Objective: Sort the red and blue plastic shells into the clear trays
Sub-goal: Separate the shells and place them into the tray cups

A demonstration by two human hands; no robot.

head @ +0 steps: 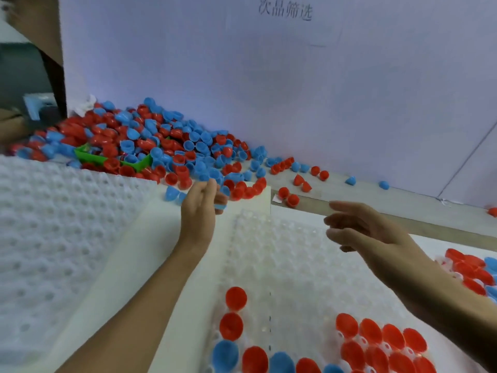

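Red and blue plastic shells (150, 141) lie heaped against the back wall (295, 90) at the far left of the counter (403, 203), thinning to strays on the right, so both hands can draw from one stock without crossing. The left hand (200, 208) is raised just before the pile, its fingers (212, 188) curled round what looks like a blue shell (221, 207), though blur leaves that unsure. The right hand (360, 227) hovers over the clear tray (282, 251) with fingers spread and nothing in them, probably ready to receive or seat a piece. The tray's near rows already carry red and blue shells dome up, filling from the person outward. A green bin (113, 157) sits half buried in the pile. On the wall, faint writing reads 次品筛选.
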